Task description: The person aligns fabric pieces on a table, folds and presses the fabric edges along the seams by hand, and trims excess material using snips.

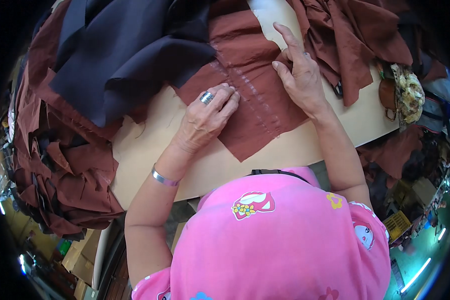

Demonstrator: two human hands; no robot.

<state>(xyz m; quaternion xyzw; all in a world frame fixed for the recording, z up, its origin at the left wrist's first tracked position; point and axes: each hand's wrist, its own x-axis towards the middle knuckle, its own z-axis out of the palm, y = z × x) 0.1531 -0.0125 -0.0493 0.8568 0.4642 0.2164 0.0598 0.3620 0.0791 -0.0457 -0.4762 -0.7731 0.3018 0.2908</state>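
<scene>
A reddish-brown cloth (265,107) lies on the pale tabletop, with two dotted whitish lines running down it. My left hand (212,114), with a wide silver ring, rests on the cloth left of these lines. Its fingers are pinched together, and whatever is between the fingertips is hidden. My right hand (301,75) is over the cloth's right edge, index finger stretched out and thumb apart, with nothing seen in it. Beyond the right hand, a cream-coloured piece (272,20) shows at the cloth's upper edge.
Dark navy cloth (130,55) covers the upper left of the table (145,170). Brown cloth pieces (75,175) are heaped at the left, and more brown cloth (350,45) lies at the upper right. A yellowish crumpled bundle (409,95) is by the right edge.
</scene>
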